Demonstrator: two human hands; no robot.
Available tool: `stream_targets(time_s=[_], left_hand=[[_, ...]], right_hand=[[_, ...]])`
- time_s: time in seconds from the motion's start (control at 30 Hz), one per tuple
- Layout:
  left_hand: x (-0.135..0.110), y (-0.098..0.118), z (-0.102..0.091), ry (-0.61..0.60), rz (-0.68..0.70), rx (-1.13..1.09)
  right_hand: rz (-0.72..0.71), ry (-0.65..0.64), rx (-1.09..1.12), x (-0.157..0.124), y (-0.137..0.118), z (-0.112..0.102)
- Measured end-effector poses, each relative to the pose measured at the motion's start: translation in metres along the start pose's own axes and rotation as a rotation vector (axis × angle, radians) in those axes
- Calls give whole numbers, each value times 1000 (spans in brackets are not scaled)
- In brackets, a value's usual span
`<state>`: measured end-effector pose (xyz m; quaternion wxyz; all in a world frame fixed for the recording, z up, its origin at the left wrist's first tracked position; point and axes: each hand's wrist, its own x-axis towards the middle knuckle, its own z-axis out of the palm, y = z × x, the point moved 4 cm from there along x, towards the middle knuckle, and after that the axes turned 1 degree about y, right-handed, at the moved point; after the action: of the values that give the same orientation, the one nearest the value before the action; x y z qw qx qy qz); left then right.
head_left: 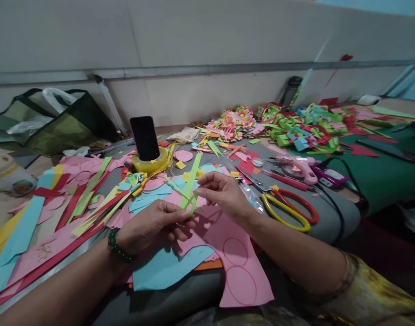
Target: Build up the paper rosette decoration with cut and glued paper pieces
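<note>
Light green paper strips (pixel 191 177) cross and loop between my two hands above the middle of the table. My left hand (pixel 166 219), with a dark green bead bracelet (pixel 118 245) at the wrist, pinches the strips near their lower end. From the right, my right hand (pixel 224 192) holds the looped part between thumb and forefinger. Beneath both hands lies a pink paper sheet (pixel 241 262) with circles drawn on it. A blue paper sheet (pixel 173 269) partly overlaps there. The exact folds of the strips are too small to tell.
Large scissors (pixel 285 208) with red and yellow handles lie at the right, near a pink glue gun (pixel 306 167). A phone (pixel 145 138) leans upright on a yellow tape roll (pixel 151 164). Piles of paper flowers (pixel 233 124) lie at the back; coloured strips (pixel 88 190) cover the left.
</note>
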<state>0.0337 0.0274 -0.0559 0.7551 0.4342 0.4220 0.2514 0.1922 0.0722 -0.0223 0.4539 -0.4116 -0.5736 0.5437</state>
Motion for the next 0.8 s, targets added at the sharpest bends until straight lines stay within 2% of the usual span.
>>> stream_targets(time_s=[0.13,0.4,0.53,0.7,0.8], left_hand=[[-3,3,1,-13,-35,12],[-3,1,9,51,-29,43],[-2,0,9,38,-34,43],[-8,11,10,-10,-9,123],[-8,16,9,80,30,155]], right_hand=[[-8,-6,18,1,1,0],[-35,6,-2,-2,2,3],[-24,5,-7,-4,2,5],[1,-11,12,-4,2,3],[20,-41,4,-5,1,4]])
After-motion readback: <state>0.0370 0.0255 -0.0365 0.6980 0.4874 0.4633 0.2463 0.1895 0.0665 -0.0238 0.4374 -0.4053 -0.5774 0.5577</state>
